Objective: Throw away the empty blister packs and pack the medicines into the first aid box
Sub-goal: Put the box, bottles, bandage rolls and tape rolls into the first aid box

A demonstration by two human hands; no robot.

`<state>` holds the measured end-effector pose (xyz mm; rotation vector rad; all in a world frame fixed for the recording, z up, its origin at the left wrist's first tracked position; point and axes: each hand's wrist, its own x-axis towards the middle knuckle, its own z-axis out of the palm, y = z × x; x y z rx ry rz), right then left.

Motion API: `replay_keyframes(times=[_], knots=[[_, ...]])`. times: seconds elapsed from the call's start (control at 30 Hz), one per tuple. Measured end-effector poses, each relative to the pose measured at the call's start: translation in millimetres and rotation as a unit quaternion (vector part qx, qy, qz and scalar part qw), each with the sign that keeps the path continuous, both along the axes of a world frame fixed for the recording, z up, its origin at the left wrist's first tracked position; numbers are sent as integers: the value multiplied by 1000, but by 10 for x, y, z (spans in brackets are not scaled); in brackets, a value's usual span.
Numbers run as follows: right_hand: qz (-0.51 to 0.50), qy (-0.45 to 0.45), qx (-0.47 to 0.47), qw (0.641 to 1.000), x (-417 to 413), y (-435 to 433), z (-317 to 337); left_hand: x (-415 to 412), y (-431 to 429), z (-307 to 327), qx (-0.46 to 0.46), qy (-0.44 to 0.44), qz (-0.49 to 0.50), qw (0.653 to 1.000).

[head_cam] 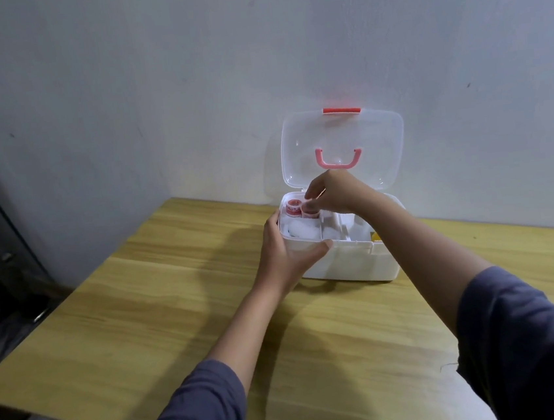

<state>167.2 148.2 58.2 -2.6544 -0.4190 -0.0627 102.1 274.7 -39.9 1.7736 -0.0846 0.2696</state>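
Two hands work at the open first aid box [349, 263] on the wooden table [143, 313]: left hand [286, 250] grasps its front-left corner, right hand [332, 195] pinches a red-and-white tape roll [412, 199] in its rear-left compartment.

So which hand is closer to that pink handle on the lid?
Right. The right hand reaches into the first aid box just below the pink handle; the left hand holds the box's front-left corner, farther away.

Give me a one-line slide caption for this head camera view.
Left hand steadies the open first aid box while the right hand places a red-and-white tape roll inside.
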Motion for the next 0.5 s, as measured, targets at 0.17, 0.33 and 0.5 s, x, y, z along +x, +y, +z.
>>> replay_keyframes(times=[0.17, 0.33, 0.5], knots=[[-117, -205, 202, 950, 105, -326, 223, -11, 14, -30, 17, -9, 1, 1000], [-221, -296, 285, 884, 329, -663, 402, -2, 23, -43, 29, -11, -8, 999], [-250, -256, 358, 862, 552, -726, 409, 19, 30, -78, 21, -15, -9, 1000]])
